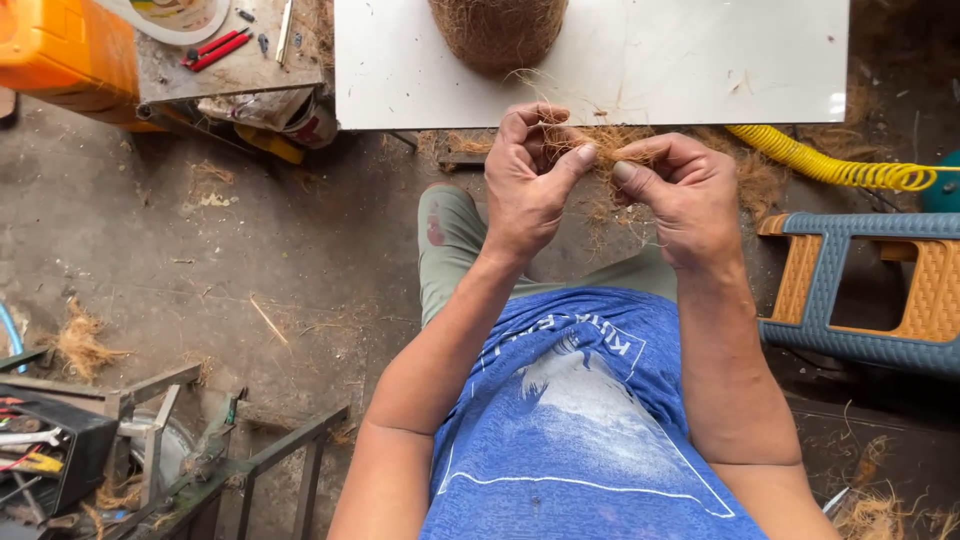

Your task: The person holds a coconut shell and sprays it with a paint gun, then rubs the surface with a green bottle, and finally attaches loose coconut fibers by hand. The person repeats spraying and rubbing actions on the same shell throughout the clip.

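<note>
A tuft of brown coconut fibre (598,140) is pinched between both hands just in front of the white table (660,60). My left hand (528,180) grips its left end with thumb and fingers closed. My right hand (682,192) holds the right end, thumb pressed against the forefinger. A round mass of the same fibre (498,30) rests on the table's near edge, directly beyond my hands. Below them are my knee in green trousers (448,235) and my blue shirt.
A blue and orange plastic chair (868,290) stands at the right, with a yellow coiled hose (830,165) behind it. An orange container (65,55) and a cluttered bench sit at top left. A metal frame (200,460) with tools is at bottom left. Fibre scraps litter the concrete floor.
</note>
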